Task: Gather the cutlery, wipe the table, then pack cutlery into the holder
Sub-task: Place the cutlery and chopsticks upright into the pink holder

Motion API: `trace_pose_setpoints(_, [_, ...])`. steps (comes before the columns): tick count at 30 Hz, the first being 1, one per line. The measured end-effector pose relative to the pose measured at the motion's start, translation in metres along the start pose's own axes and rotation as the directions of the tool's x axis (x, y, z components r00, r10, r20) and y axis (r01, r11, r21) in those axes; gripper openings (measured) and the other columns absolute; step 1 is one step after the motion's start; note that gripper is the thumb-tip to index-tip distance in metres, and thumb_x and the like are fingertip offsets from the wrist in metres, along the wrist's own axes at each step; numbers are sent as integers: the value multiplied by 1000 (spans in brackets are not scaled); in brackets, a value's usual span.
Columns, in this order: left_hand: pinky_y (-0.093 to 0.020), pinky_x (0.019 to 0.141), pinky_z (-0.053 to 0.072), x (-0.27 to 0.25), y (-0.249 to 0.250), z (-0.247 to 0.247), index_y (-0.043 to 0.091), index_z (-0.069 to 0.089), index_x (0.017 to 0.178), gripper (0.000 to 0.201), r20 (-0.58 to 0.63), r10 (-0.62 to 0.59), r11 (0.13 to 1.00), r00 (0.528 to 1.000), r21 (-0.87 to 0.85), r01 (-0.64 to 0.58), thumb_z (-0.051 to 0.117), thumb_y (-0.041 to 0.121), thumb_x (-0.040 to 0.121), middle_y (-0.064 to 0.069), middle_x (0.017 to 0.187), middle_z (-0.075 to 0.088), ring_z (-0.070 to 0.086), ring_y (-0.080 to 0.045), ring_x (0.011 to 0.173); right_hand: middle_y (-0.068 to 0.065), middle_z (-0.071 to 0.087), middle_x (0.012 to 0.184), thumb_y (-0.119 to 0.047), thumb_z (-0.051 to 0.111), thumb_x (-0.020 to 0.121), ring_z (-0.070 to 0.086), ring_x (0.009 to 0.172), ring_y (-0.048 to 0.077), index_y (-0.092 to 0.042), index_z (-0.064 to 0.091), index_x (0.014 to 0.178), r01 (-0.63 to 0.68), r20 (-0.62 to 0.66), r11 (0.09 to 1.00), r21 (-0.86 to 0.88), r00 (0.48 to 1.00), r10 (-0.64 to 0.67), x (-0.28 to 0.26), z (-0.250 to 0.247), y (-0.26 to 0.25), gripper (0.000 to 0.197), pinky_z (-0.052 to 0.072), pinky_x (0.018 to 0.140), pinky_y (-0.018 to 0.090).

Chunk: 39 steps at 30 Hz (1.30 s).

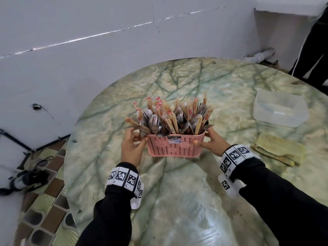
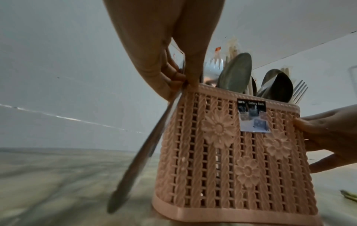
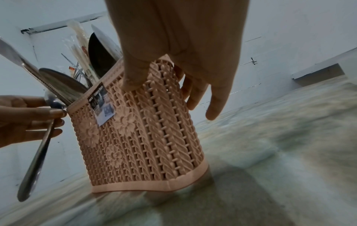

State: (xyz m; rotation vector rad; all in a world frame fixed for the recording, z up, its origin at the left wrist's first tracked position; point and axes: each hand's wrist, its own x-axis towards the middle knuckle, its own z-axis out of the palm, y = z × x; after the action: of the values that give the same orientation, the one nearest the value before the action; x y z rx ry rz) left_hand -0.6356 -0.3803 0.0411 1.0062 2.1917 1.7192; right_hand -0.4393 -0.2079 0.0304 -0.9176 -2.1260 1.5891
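Observation:
A pink lattice cutlery holder is on or just above the green marble table; I cannot tell which. It is packed with spoons, forks and wrapped chopsticks. My left hand pinches a metal spoon against the holder's left rim. The spoon hangs down outside the holder, handle downward. My right hand grips the holder's right end, thumb on the front face and fingers behind.
A clear plastic container sits at the right of the table, with a folded yellow-green cloth in front of it. A person in dark trousers stands beyond the far right edge. A white wall runs behind; a dark bag lies on the floor at left.

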Motion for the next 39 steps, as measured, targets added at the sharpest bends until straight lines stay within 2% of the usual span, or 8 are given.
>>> trace_pose_setpoints(8, [-38,83,52,5,16,-19,6,66,92,19,-147,24,1000,989,-16,-27,62,-8,80,-1,82,64,57,2,73,-8,51,113,-5,66,82,43,115,12,-13,34,133,-23,-3,1000,7,1000,23,-1,1,-3,60,39,98,34])
trace_pose_setpoints(13, [-20,73,50,13,44,-30,12,62,97,25,-334,125,984,934,-78,-159,62,-7,80,13,78,61,56,12,71,-8,50,115,-6,65,82,43,115,12,-13,34,133,-22,0,1000,6,1000,22,-2,1,-3,60,38,95,30])
trace_pose_setpoints(20, [-17,76,51,-2,112,-51,24,59,90,20,-733,245,832,634,-177,-526,62,5,85,18,83,68,61,-4,82,-5,50,118,-7,66,82,44,115,13,-12,34,134,-15,-7,1000,-1,1000,15,-1,1,-3,60,39,92,29])
trace_pose_setpoints(23, [-20,77,51,-17,142,-57,-9,60,99,38,-793,345,722,501,-117,-682,65,27,85,-23,91,67,60,-32,83,-7,50,118,-8,66,82,44,116,14,-13,35,133,-21,-7,1000,-4,1000,21,0,1,-2,60,40,95,32])
trace_pose_setpoints(25, [-22,76,52,-26,158,-51,-18,55,102,54,-755,375,701,539,-149,-697,66,31,82,-35,94,61,60,-37,77,-13,52,110,-8,66,82,44,116,14,-13,35,133,-25,-2,1000,-3,1000,25,-1,1,-2,60,40,96,33])
trace_pose_setpoints(28, [-20,72,53,-34,170,-22,12,64,87,11,-528,471,690,706,-277,-668,70,8,78,-9,81,65,63,-20,75,-11,51,111,-8,66,83,44,116,14,-13,34,133,-27,-1,1000,1,1000,27,-1,1,-2,60,41,97,35])
trace_pose_setpoints(32, [-13,70,50,-30,143,21,25,61,86,29,-177,341,878,923,-292,-380,66,-2,79,15,83,63,60,4,74,-4,50,117,-8,66,83,44,115,14,-12,35,132,-26,-8,1000,-4,1000,26,-2,0,-3,59,41,97,34])
trace_pose_setpoints(39, [-10,74,50,-14,101,47,18,64,97,23,-119,357,917,927,-145,-372,67,3,79,20,84,62,61,8,78,-4,52,116,-5,65,84,45,113,13,-13,37,131,-29,-11,1000,-3,1000,29,0,0,-1,56,40,92,31])
